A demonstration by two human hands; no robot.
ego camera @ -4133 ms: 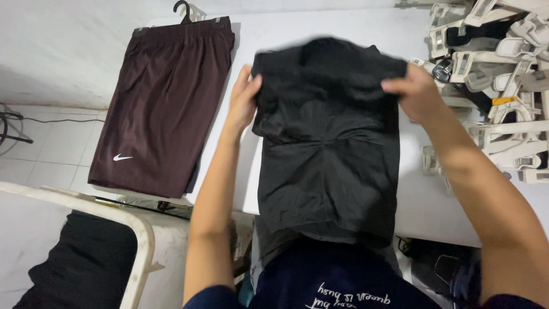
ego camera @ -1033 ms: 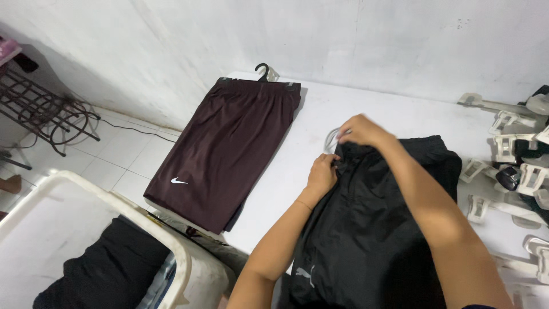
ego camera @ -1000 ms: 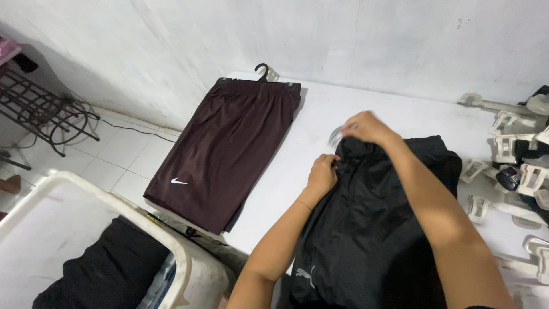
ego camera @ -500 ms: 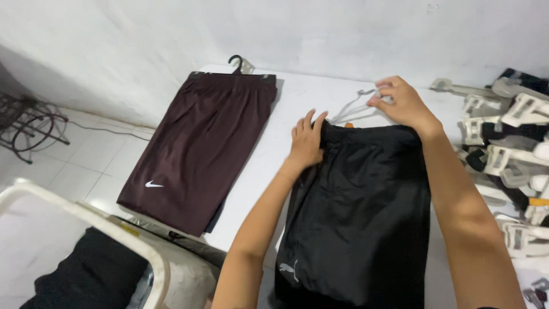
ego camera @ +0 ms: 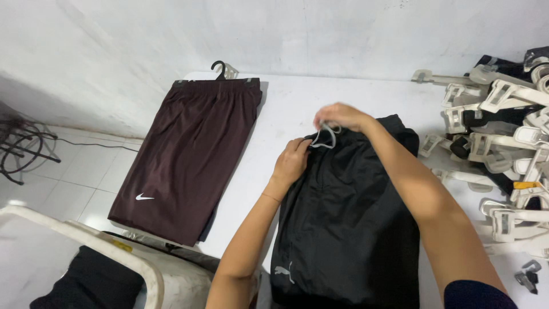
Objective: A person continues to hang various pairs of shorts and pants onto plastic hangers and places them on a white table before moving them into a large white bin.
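Right hand [ego camera: 341, 116] is pinching the pale drawstring [ego camera: 326, 137] of the black athletic shorts [ego camera: 349, 223], which are lying flat mid-table. Left hand [ego camera: 291, 162] is pressing the waistband, fingers curled on the fabric, likely steadying it. Maroon shorts on a black hanger [ego camera: 191, 154] are lying well left; a white plastic hanger pile [ego camera: 503, 143] is crowding the right.

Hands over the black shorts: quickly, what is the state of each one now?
Left hand: closed, pinching the waistband of the black fabric shorts.
Right hand: closed on the pale grey drawstring of the shorts.
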